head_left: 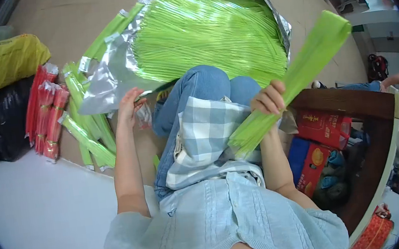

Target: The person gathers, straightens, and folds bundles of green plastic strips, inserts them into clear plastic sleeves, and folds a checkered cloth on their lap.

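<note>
My right hand (269, 98) is closed around a bundle of bright green plastic strips (316, 45), which slants up to the right with its loose ends over my lap. My left hand (130, 104) is beside the lower edge of a silver-lined bag (106, 86). Its fingers are loosely curled and apart, with nothing visible held in them. A large heap of the same green strips (209, 35) lies on the bag's shiny lining, just beyond my knees. A blue-and-white checked cloth (214, 123) covers part of my lap.
Wrapped green bundles (90, 119) and red bundles (48, 117) lie on the floor at left, near a yellow bag (8, 62) and a black bag (12, 119). At right stands a wooden-edged shelf (344, 103) containing red boxes (320, 128). Another person's arm (391, 81) shows at far right.
</note>
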A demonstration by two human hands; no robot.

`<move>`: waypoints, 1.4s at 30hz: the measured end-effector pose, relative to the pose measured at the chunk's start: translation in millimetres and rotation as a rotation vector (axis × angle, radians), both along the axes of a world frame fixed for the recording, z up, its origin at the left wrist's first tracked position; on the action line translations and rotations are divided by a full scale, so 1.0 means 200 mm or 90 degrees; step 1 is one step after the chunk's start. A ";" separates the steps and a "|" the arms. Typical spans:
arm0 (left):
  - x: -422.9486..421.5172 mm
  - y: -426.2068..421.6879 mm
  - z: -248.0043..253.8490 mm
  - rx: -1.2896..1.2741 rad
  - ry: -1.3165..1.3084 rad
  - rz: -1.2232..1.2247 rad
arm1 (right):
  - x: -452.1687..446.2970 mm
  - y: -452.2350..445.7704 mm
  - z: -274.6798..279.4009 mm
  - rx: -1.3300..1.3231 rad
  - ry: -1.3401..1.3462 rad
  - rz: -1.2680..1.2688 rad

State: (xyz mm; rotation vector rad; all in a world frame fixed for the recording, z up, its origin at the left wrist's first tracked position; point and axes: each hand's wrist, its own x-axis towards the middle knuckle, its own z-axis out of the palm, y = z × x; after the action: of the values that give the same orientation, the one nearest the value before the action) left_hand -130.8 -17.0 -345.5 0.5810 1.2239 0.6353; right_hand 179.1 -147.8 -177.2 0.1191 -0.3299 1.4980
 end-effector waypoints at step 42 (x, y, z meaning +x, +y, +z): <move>0.54 -0.23 1.15 0.221 -0.076 -0.220 | -0.14 -0.10 0.26 -0.313 -0.487 -0.048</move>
State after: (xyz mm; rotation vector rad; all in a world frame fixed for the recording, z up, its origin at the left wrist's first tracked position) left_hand -21.8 -63.1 -114.9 1.0068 0.8767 0.5809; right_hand 151.1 -167.9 -125.1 -0.8663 -0.5509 1.4606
